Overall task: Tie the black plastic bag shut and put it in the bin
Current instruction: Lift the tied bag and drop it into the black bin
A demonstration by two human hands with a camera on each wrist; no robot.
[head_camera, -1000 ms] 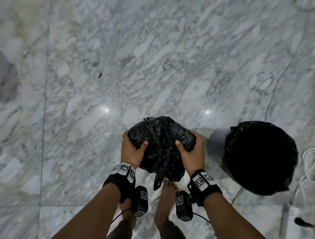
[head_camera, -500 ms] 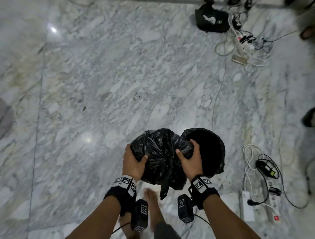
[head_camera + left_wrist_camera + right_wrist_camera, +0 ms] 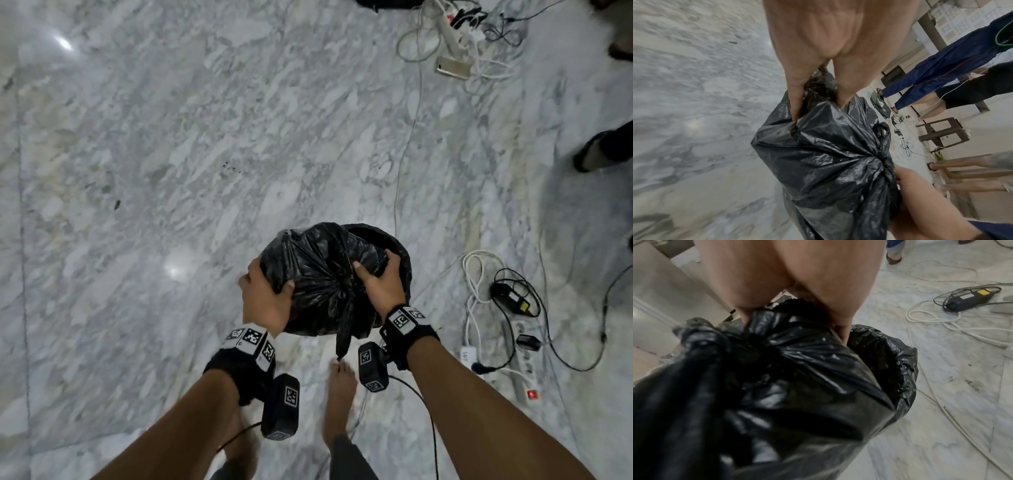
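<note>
At lower centre, the left hand (image 3: 265, 305) and right hand (image 3: 382, 286) each grasp a side of the knotted bag (image 3: 322, 284), above the bin (image 3: 894, 363).

Glossy black crinkled plastic bag (image 3: 325, 284), grey highlights on folds. Black-lined round bin (image 3: 394, 241) at its 2 o'clock. White-and-grey veined marble floor (image 3: 171, 154). Black wrist straps (image 3: 239, 370) bearing black-and-white square code tags. White coiled cable (image 3: 474, 274) at 3 o'clock; black power adapter (image 3: 513, 298), yellow label.
</note>
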